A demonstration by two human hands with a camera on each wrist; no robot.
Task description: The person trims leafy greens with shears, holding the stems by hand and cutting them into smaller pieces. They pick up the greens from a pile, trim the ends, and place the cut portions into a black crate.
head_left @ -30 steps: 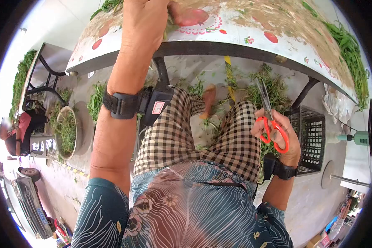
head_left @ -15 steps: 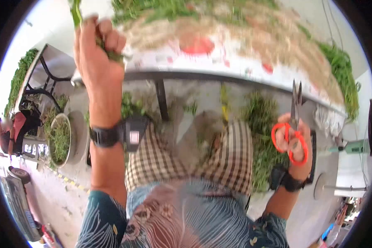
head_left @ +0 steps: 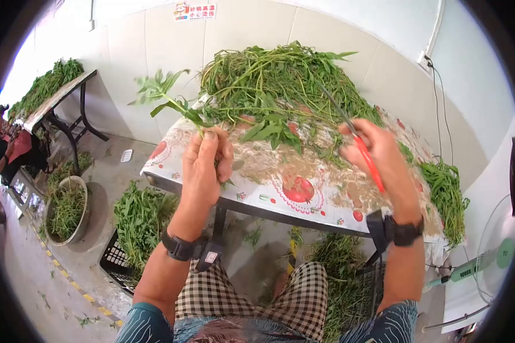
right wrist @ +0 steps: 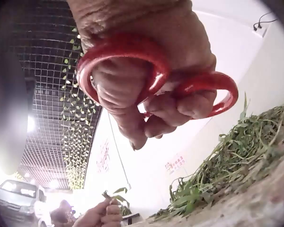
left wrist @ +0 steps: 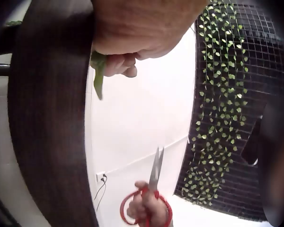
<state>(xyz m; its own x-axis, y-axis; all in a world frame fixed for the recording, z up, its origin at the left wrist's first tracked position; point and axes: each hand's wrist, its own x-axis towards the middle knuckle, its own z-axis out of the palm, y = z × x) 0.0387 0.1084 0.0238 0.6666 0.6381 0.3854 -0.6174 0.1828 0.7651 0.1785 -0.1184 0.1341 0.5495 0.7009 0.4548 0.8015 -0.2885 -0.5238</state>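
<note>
Between thumb and fingers my left hand [head_left: 205,160] pinches a leafy green stem [head_left: 177,106], its leaves pointing up and left over the table's left side. My right hand [head_left: 380,150] grips red-handled scissors [head_left: 367,160], with fingers through the loops, over the table's right part; the blades point up and left toward the heap. In the right wrist view, thumb and fingers sit in the two red loops [right wrist: 227,94]. A large heap of cut green stems [head_left: 274,74] lies at the back of the table. A loose leafy sprig [head_left: 274,131] lies in front of it.
The table [head_left: 252,197] has a fruit-print cover strewn with brown dirt. Greens [head_left: 443,191] hang over its right end. Below left stand a crate of greens [head_left: 140,223] and a round tub [head_left: 63,237]. A green fan [head_left: 469,271] stands at right; a person [head_left: 11,143] sits far left.
The head view has tilted up to the heap. My left hand, with the stem, has come back toward the middle. The scissors in my right hand have risen from beside my lap to over the table.
</note>
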